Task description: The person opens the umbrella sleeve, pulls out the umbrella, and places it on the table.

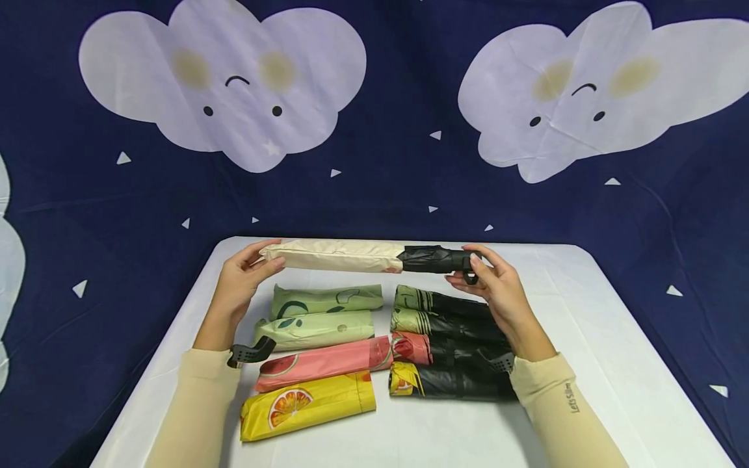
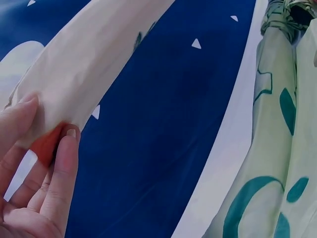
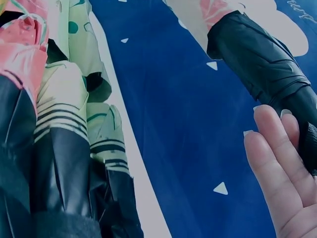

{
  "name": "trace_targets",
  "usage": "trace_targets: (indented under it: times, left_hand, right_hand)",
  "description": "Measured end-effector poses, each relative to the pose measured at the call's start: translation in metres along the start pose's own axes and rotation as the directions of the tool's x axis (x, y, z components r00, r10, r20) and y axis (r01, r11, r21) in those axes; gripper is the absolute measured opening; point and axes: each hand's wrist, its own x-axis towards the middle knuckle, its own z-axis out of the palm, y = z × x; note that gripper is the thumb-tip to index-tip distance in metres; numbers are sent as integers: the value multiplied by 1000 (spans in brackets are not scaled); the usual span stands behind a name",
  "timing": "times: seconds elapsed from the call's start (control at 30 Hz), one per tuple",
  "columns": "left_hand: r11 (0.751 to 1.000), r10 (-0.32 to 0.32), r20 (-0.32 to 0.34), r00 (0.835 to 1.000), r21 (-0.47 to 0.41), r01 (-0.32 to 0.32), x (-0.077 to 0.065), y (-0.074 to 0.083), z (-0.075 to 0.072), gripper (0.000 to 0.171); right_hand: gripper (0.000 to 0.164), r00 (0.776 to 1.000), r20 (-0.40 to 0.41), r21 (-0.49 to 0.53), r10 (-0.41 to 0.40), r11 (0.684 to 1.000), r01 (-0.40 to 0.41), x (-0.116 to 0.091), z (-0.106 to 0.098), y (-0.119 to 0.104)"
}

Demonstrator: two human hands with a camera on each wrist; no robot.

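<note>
A folded black umbrella (image 1: 430, 259) is held level above the far part of the table, its left portion inside a cream sleeve (image 1: 342, 255). At the sleeve's left end, my left hand (image 1: 241, 278) pinches the fabric between thumb and fingers; an orange-red patch shows there in the left wrist view. My right hand (image 1: 500, 283) grips the umbrella's black handle end, where a strap loop (image 1: 470, 278) hangs. In the right wrist view, two fingers of this hand extend beside the dark handle, and the thumb is hidden. Black fabric emerges from the sleeve near a reddish print.
Below lie a green sleeve (image 1: 365, 299), a pale green sleeve (image 1: 322, 331), a pink watermelon sleeve (image 1: 333, 359) and a yellow orange-print sleeve (image 1: 333, 404). Several folded black umbrellas (image 1: 462, 382) with matching tips lie to their right on the white table (image 1: 445, 435). A navy cloud-print cloth (image 1: 404, 162) hangs behind.
</note>
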Motion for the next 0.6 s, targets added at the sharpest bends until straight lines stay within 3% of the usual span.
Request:
trace_targets:
  times: [0.27,0.6]
  left_hand:
    - [1000,5,-28,1000,17,-5,3,1,-3,35]
    - [999,-44,-140,989,-13,42,0,-5,-17,25]
  right_hand:
    - [40,1000,-4,10,7,1000,-7,-1,-5,-1]
    - [38,1000,-4,33,16,999,-16,-7,-28,-2]
